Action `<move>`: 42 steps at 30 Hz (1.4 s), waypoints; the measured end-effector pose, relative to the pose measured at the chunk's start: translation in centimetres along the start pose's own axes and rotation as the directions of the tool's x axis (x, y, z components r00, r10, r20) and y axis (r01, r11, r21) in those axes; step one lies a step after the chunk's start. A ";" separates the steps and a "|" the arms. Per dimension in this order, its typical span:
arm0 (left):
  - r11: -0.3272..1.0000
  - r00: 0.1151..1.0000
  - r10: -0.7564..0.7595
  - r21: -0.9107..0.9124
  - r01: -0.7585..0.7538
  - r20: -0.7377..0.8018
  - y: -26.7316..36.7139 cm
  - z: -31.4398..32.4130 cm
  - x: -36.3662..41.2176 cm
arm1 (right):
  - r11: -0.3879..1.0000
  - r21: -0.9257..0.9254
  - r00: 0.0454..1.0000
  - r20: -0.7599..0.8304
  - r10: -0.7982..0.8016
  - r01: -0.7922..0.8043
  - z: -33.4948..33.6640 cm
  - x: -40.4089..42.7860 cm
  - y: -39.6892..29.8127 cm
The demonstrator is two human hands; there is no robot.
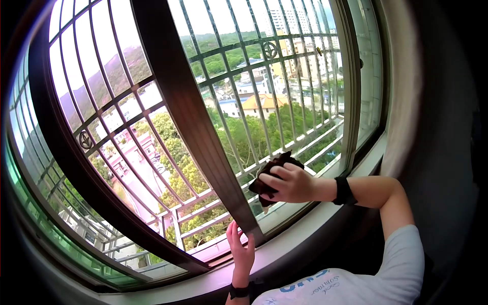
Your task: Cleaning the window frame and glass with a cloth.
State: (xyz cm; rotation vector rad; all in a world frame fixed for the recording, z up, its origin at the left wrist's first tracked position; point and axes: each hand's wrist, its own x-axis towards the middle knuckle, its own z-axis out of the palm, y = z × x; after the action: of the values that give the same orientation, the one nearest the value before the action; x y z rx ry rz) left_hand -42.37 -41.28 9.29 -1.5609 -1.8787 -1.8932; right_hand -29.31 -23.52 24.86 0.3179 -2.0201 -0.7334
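Note:
My right hand (pixel 291 183) grips a crumpled dark brown cloth (pixel 280 167) and holds it at the lower part of a window pane (pixel 263 126). The fingers are bent over the cloth, and its ragged edges stick out above and below. Lower down, my left hand (pixel 241 249) is raised at the foot of the dark window stile (pixel 198 110). Its fingertips are at the stile's edge, with the thumb apart from the fingers; whether they press on the frame is hard to tell. Each wrist wears a black band.
Metal security bars (pixel 244 72) stand outside the glass. A pale sill (pixel 282 244) runs below the window track. To the left is another dark frame upright (pixel 76 160); a curtain or wall edge (pixel 400 87) borders the right. Trees and buildings lie far below outside.

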 end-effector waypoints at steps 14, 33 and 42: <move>0.920 0.963 -0.193 -0.308 0.244 0.188 -0.4 -0.4 0.3 | 0.562 -0.365 0.670 -0.422 0.611 -0.742 -11.8 0.2 27.9; 0.895 0.972 -0.132 -0.397 0.201 0.194 1.6 3.3 0.8 | 0.726 0.159 0.685 -0.248 0.685 -0.669 -9.8 -12.1 16.9; 0.936 0.908 0.349 -0.145 -0.322 0.233 11.7 4.1 7.7 | 0.613 0.698 0.849 -0.012 0.528 -0.372 -6.3 -8.2 7.5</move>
State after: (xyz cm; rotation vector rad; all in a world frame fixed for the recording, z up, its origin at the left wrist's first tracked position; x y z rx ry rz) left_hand -36.17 -36.64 21.69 -2.0927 -1.4761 -1.7287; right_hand -19.16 -15.90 26.25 0.2577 -1.9621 0.3862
